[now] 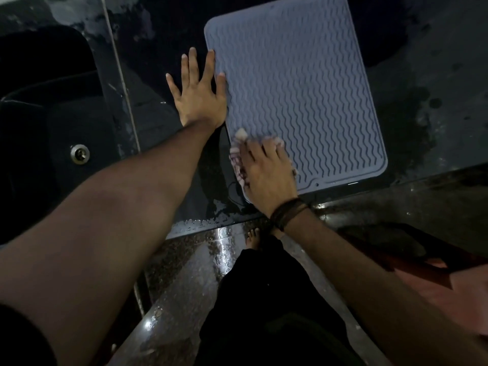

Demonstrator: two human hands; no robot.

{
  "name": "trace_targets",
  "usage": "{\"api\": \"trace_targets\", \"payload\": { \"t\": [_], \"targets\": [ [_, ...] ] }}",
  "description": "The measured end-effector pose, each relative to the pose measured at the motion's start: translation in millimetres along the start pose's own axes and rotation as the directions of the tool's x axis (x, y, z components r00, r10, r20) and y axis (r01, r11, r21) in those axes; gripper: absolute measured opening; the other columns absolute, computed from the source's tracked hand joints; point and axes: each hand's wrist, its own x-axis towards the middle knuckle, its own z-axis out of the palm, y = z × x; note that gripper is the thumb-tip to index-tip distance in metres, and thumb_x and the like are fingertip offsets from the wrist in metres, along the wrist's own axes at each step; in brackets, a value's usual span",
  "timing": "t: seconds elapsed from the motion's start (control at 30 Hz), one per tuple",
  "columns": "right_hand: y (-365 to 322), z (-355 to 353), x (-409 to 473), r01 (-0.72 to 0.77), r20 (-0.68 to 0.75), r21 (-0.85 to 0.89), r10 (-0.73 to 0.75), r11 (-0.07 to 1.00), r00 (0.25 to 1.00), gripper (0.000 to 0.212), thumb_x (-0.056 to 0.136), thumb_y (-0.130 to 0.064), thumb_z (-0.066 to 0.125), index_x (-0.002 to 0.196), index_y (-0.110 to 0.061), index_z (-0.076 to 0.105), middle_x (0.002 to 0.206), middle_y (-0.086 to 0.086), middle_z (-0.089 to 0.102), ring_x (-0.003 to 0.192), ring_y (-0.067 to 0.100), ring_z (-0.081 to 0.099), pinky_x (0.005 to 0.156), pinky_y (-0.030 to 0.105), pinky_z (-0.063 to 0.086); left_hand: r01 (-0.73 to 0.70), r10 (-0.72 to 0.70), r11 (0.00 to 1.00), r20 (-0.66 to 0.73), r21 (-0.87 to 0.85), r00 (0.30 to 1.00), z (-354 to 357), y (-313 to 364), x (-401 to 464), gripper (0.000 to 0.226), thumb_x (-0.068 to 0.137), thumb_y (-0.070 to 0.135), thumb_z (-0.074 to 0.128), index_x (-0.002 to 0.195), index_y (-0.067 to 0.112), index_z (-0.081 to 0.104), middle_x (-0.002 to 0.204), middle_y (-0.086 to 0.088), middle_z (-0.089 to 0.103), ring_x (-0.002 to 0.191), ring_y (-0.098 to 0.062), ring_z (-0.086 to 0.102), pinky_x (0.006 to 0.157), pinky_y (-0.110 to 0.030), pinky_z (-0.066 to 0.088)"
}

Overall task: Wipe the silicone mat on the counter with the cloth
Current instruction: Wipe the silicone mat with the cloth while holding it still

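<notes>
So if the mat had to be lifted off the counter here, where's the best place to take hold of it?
Probably the near right corner of the silicone mat, coming from the counter's front edge. It lies flat, so only an edge can be pinched; that corner is bare, while the left hand touches the left edge and the right hand presses the cloth on the near left.

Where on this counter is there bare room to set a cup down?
Bare counter lies right of the mat, though wet. A strip between sink and mat holds the left hand. The mat's near-left corner is crowded by the right hand and cloth.

cloth (239, 159) mostly hidden, mat (295, 83) top seemingly cropped
</notes>
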Motion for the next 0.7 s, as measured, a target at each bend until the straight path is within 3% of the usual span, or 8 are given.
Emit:
{"api": "trace_targets", "payload": {
  "t": [0.2, 0.33, 0.47, 0.63, 0.7],
  "targets": [
    [1, 4, -73, 0.028, 0.113, 0.056, -0.034, 0.998, 0.993, 0.060, 0.074, -0.024, 0.064, 0.132, -0.018, 0.053, 0.130, 0.003, 0.051, 0.117, 0.028, 0.042, 0.095, 0.040, 0.034, -0.008, 0.008, 1.000, 0.001, -0.002, 1.000, 1, -2, -1, 0.060, 0.103, 0.056, 0.010, 0.161, 0.037, 0.011, 0.170, -0.001, 0.004, 0.157, -0.020, -0.001, 0.123, -0.058, -0.005],
    [3, -6, -71, -0.019, 0.059, 0.072, 0.015, 0.997, 0.998, 0.062, 0.066, -0.019, 0.066, 0.127, -0.017, 0.058, 0.124, 0.004, 0.055, 0.114, 0.029, 0.048, 0.091, 0.040, 0.040, -0.024, 0.024, 1.000, 0.003, -0.008, 1.000, 1, -3, 0, 0.062, 0.102, 0.058, 0.010, 0.161, 0.036, 0.012, 0.170, -0.002, 0.005, 0.157, -0.021, 0.000, 0.123, -0.059, -0.004],
    [2, -13, -36, -0.093, -0.021, 0.135, 0.096, 0.986, 0.995, 0.066, 0.071, -0.024, 0.067, 0.134, -0.016, 0.051, 0.128, 0.009, 0.053, 0.125, 0.031, 0.044, 0.097, 0.045, 0.040, -0.048, 0.048, 0.997, 0.008, -0.061, 0.999, -1, -6, -2, 0.071, 0.098, 0.069, 0.018, 0.161, 0.037, 0.012, 0.170, -0.003, 0.003, 0.157, -0.021, -0.001, 0.122, -0.059, -0.007],
    [-7, -2, -7, -0.012, 0.083, 0.049, 0.008, 0.999, 0.996, 0.074, 0.076, -0.034, 0.069, 0.142, -0.016, 0.042, 0.146, 0.008, 0.043, 0.138, 0.030, 0.031, 0.113, 0.047, 0.023, -0.067, 0.067, 0.998, 0.031, -0.020, 0.997, -2, -6, -2, 0.073, 0.096, 0.069, 0.024, 0.161, 0.039, 0.010, 0.170, -0.003, -0.001, 0.157, -0.022, -0.004, 0.121, -0.061, -0.008],
    [-4, 3, -23, 0.010, 0.074, 0.037, -0.013, 0.999, 0.997, 0.064, 0.081, -0.029, 0.058, 0.142, -0.016, 0.043, 0.146, 0.008, 0.044, 0.139, 0.029, 0.032, 0.112, 0.047, 0.026, -0.050, 0.050, 0.999, 0.034, -0.018, 0.998, -1, -5, -1, 0.072, 0.096, 0.069, 0.022, 0.161, 0.040, 0.011, 0.171, -0.002, 0.000, 0.157, -0.021, -0.004, 0.121, -0.060, -0.009]
  ]
}}
